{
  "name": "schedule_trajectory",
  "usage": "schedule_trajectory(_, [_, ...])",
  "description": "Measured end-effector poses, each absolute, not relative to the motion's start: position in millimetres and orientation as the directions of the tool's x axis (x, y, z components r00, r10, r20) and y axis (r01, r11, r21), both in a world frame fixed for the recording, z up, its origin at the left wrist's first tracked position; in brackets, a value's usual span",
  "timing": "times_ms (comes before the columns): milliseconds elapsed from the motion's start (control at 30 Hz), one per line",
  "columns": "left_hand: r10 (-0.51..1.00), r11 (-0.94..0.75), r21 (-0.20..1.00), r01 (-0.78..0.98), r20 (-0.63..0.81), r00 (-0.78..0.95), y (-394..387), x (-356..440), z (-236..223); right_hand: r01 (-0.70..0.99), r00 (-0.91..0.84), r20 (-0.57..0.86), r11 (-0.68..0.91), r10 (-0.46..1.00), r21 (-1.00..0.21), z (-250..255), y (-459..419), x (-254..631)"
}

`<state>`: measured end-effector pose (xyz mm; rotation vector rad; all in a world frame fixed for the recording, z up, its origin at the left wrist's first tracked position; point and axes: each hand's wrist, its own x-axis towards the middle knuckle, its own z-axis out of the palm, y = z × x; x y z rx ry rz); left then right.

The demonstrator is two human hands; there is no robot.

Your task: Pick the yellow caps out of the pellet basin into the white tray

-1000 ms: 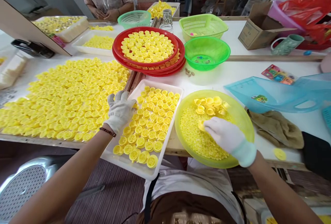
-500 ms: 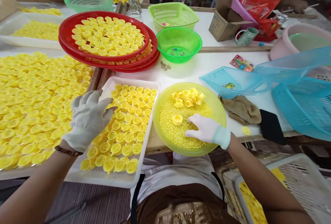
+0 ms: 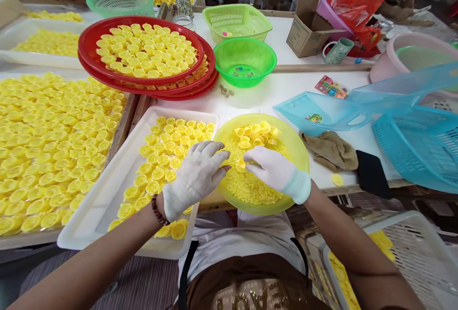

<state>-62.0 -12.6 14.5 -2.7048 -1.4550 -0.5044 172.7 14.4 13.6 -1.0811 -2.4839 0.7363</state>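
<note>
In the head view, the left hand [image 3: 202, 171] is above the right side of the white tray [image 3: 95, 205], by the left rim of the yellow bowl [image 3: 303, 157], its thumb and index finger apart. The right hand [image 3: 274, 169] is over the bowl, its fingers at a cup [image 3: 240, 165] above the beads [image 3: 255, 191]; whether they are clamped on it, I cannot tell. More cups [image 3: 259, 131] lie on the bowl's far side. On the counter [image 3: 255, 102], red plates [image 3: 86, 55] stand far left, a green bowl [image 3: 246, 64] beyond the yellow one, and a cloth [image 3: 332, 150] just right.
</note>
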Motion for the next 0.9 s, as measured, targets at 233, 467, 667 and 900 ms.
schedule_trajectory(233, [0.812, -0.574, 0.201, 0.794, 0.261, 0.522, -10.9, -55.3, 10.1, 0.636, -0.571, 0.101, 0.518, 0.815, -0.572, 9.2, 15.9, 189.5])
schedule_trajectory(467, [0.834, -0.551, 0.239, 0.799, 0.162, 0.527, 0.1, -32.9, 10.2, 0.765, -0.594, -0.261, 0.435, 0.761, -0.475, -7.4, -8.4, 199.6])
schedule_trajectory(667, [0.845, -0.532, 0.325, 0.782, 0.149, 0.513, 0.0, -20.5, 4.1, 0.714, -0.506, -0.058, 0.38, 0.861, -0.588, 4.2, -3.9, 190.9])
schedule_trajectory(900, [0.832, -0.552, 0.405, 0.729, 0.217, 0.51, -18.7, -13.8, 5.1, 0.558, -0.491, -0.118, 0.208, 0.863, -0.803, 14.2, 8.4, 176.2])
